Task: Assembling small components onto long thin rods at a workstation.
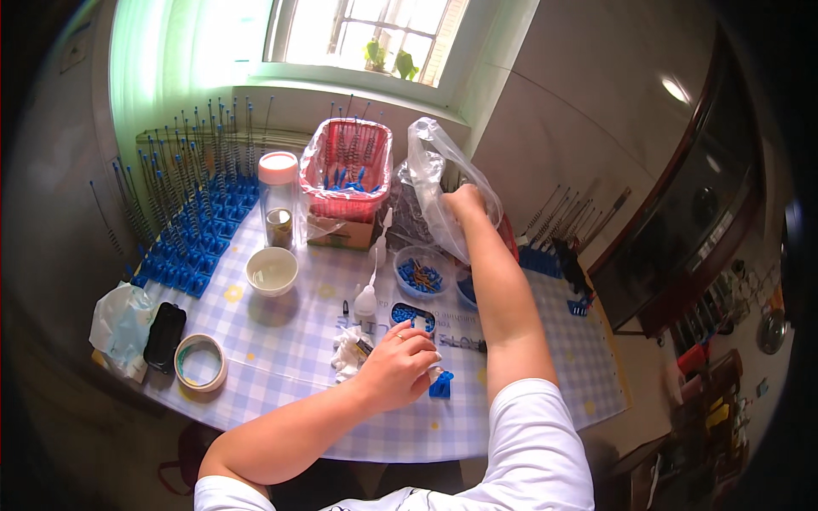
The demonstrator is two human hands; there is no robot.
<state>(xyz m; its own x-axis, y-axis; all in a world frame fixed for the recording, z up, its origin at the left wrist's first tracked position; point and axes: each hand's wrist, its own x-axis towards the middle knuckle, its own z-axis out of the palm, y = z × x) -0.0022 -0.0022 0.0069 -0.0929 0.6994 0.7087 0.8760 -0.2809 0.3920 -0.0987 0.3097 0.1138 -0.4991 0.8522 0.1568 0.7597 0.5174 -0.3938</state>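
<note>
- From where I stand, the two hands are well apart; the left hand (399, 362) hangs low at the near middle of the table (281, 400), fingers loosely curled.
- Crumpled white tissue (345, 356) lies just left of it, and a blue plastic piece (440, 387) to its right; I can't tell whether its fingers hold anything.
- The right hand (464, 203) reaches to the far side, at a clear plastic bag (436, 223); its fingertips are hard to make out, so its grip is uncertain.
- Nearer than that bag sits a clear round tub (399, 277) of small blue and brownish parts, with a white squeeze bottle (365, 300) left of it.
- Left of the bag, a plastic-lined red basket (345, 205) holds blue pieces and springy stalks.
- Farther left stand a pink-lidded jar (279, 196), then many blue bases (183, 243) bearing upright coiled stalks.
- A white bowl (258, 288) sits nearer than the jar.
</note>
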